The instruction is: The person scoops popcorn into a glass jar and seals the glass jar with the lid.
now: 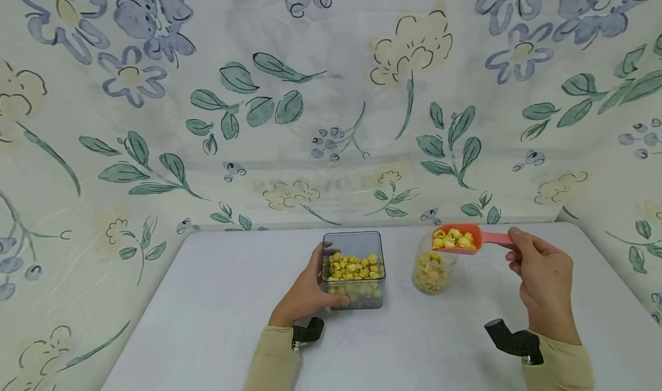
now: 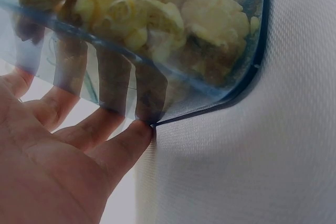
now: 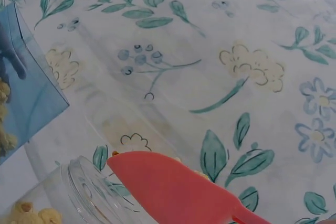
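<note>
Right fingers (image 1: 519, 240), at lower right, pinch the scoop (image 3: 173, 187) — a tilt could spill popcorn (image 1: 454, 239) past the jar (image 3: 84, 187); left fingers (image 2: 121, 148) grip the box (image 1: 357, 243).

A gap separates the box (image 1: 357, 296) and jar (image 1: 431, 283), while the scoop (image 1: 478, 239) hangs in the way at the jar's mouth and cloth (image 1: 341, 175) walls the table's (image 1: 222, 316) far edge.
</note>
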Demonstrator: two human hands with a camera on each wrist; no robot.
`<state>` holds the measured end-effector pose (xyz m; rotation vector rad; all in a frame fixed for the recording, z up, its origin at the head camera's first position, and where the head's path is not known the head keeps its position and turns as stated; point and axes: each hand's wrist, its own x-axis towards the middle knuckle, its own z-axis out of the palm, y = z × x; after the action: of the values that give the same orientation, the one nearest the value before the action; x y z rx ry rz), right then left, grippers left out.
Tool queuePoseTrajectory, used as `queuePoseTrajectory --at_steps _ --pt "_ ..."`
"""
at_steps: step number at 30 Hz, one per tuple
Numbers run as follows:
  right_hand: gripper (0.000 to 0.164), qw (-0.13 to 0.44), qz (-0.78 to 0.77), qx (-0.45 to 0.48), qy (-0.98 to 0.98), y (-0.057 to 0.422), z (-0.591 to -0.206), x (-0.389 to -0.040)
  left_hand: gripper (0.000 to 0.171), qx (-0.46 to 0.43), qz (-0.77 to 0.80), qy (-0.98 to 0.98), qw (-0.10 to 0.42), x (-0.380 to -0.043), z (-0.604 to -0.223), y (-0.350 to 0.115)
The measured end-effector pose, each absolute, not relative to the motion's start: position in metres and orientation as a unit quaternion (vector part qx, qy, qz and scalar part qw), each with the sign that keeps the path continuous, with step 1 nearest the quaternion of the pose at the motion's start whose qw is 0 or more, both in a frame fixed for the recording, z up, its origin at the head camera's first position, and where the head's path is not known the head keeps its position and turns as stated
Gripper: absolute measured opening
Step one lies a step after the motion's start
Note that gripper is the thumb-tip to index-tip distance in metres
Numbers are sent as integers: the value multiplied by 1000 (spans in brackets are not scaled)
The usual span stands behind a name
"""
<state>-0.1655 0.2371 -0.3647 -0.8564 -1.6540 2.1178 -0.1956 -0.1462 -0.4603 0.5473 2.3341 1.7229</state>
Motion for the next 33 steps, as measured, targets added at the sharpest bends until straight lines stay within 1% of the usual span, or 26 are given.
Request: queuePoseTrajectory --at_steps 7,14,17,25,33 --pt "43 151 726 -298 -601 241 -364 -164 111 182 578 789 97 -195 -459 -146" --pt "54 161 702 -304 -624 240 -363 -164 107 180 583 785 113 -187 -440 -143" --pt "55 161 694 -307 -631 240 -363 -164 106 183 582 784 113 -186 -439 -143" --pt "54 163 678 -312 -646 241 -362 -164 111 182 580 788 98 -196 -462 -147" --pt "54 166 671 -309 -653 240 -360 -163 112 182 579 789 95 -197 -463 -147"
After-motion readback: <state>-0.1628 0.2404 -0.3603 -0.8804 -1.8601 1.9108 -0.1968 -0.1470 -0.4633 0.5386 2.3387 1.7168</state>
